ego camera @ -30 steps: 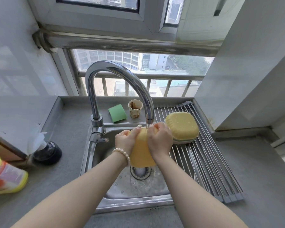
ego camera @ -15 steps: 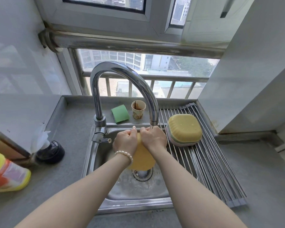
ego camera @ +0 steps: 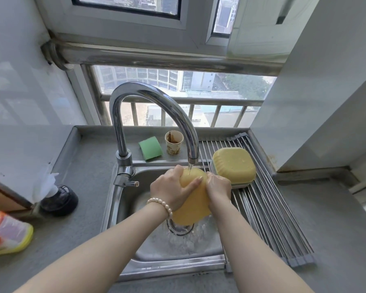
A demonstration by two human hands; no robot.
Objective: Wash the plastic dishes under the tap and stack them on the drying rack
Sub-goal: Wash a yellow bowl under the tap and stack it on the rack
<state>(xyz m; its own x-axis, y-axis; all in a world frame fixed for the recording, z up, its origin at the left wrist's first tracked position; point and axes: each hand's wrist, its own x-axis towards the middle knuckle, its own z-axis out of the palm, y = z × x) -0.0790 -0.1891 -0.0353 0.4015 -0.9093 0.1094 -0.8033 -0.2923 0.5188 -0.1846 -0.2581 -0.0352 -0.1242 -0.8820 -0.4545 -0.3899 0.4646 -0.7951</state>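
Both hands share the grip on one yellow dish (ego camera: 193, 205): the left hand (ego camera: 171, 192) curls round its left edge with fingers laid across its face, and the right hand (ego camera: 218, 187) clasps its right edge, wet and shining. That dish is held upright on edge over the sink (ego camera: 125, 218), its top right under the spout of the tap (ego camera: 156, 106), where a thin stream lands on it and runs off toward the drain (ego camera: 179, 228). Water splashes on the sink floor around the drain; nothing else lies in the basin that I can see.

As I judge it, the task is partway through, at the rinsing step. Just beyond the right hand, on the drying rack (ego camera: 268, 208) that spans the sink's right side, stacked dishes (ego camera: 234, 167) already rest upside down, a yellow one uppermost with a paler rim showing beneath it, beaded with drops. How many are nested there cannot be told. The dish in hand is not yet on that stack, and no unwashed dishes are in sight.

Farther back on the counter (ego camera: 82, 176), behind the tap, a green sponge (ego camera: 150, 148) lies beside a paper cup (ego camera: 173, 142) that stands upright, its inside stained brown; whether any liquid remains in it is unclear.
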